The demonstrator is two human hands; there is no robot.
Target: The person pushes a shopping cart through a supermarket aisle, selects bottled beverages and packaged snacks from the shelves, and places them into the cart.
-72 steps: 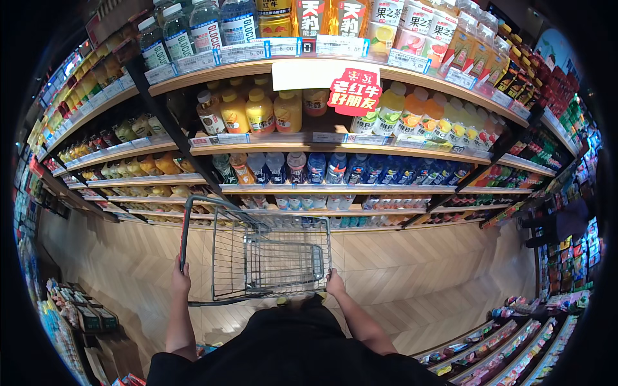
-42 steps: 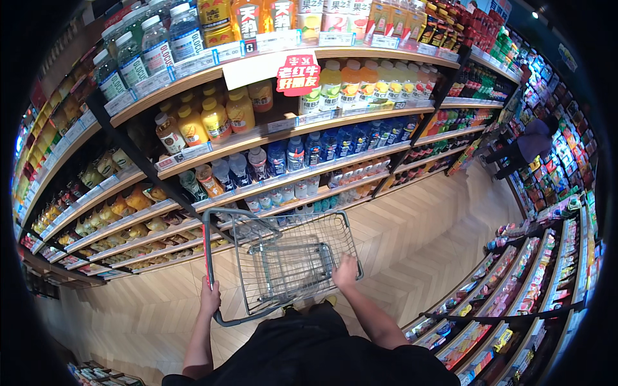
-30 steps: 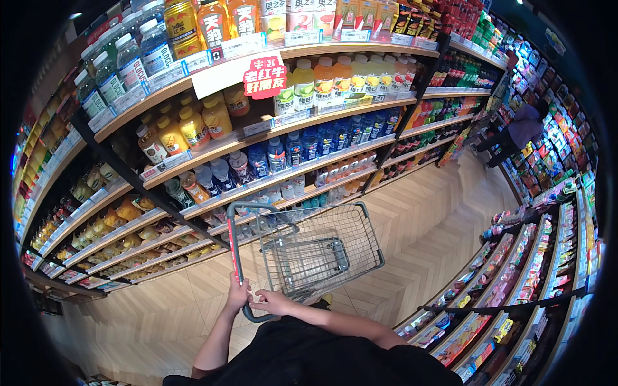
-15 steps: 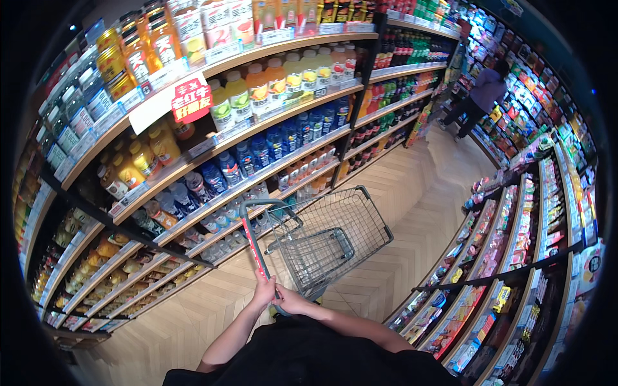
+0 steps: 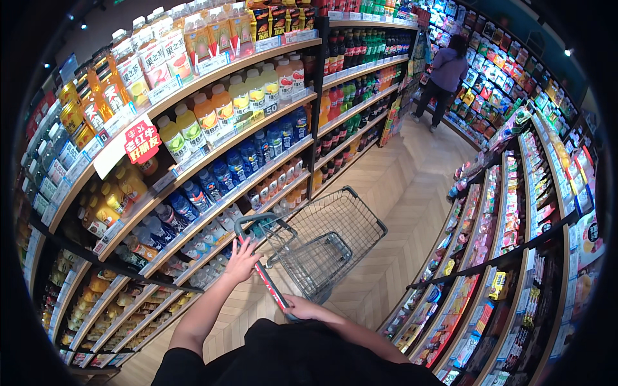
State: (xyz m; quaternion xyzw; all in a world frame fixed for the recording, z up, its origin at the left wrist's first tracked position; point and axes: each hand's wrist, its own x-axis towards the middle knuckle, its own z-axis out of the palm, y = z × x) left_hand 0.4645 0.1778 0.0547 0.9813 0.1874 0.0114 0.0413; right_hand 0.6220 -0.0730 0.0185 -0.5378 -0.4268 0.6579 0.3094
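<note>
A wire shopping cart (image 5: 335, 241) stands in front of me, its frame dark grey-green and nothing visible inside the basket. My left hand (image 5: 242, 262) is at the left part of the cart's handle (image 5: 271, 287), a bar with a red strip. Its fingers are stretched out and spread, the tips reaching to the bar. At the right end of that bar, my right hand (image 5: 304, 308) is closed round the handle, with some of its fingers hidden.
Tall drink shelves (image 5: 212, 145) run along the left, full of bottles. Low shelves of packaged snacks (image 5: 460, 289) line the right. A herringbone wooden floor (image 5: 393, 174) stretches between them. Farther up the aisle, a person (image 5: 444, 77) in a purple top stands by a lit display.
My left hand has left its place beside the right hand and moved up-left along the handle, its fingers opening. The view has shifted, and the person ahead has changed position.
</note>
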